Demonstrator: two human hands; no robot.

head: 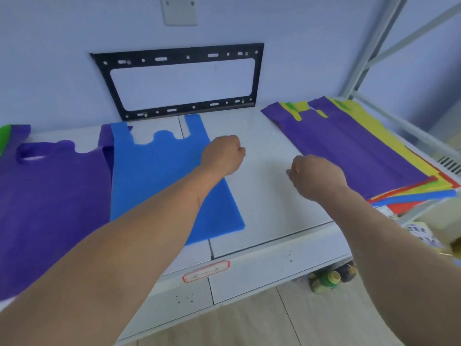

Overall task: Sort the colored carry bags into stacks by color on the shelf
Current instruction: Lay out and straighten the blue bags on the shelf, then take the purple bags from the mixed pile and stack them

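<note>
Purple bags (pixel 50 196) and blue bag (pixel 159 176) are lying sorted left; mixed pile (pixel 369 151) is waiting right; both hands (pixel 223 152) (pixel 316 174) are hovering curled, empty.

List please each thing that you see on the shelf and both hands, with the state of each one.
blue bag: flat, alone, left forearm across it.
purple bag: flat, left of the blue bag.
mixed pile: unsorted, purple on top; yellow, red, blue edges showing.
left hand: fingers curled, holding nothing visible.
right hand: fingers curled, at the mixed pile's edge; grip unclear.
shelf: bare between the hands.
</note>
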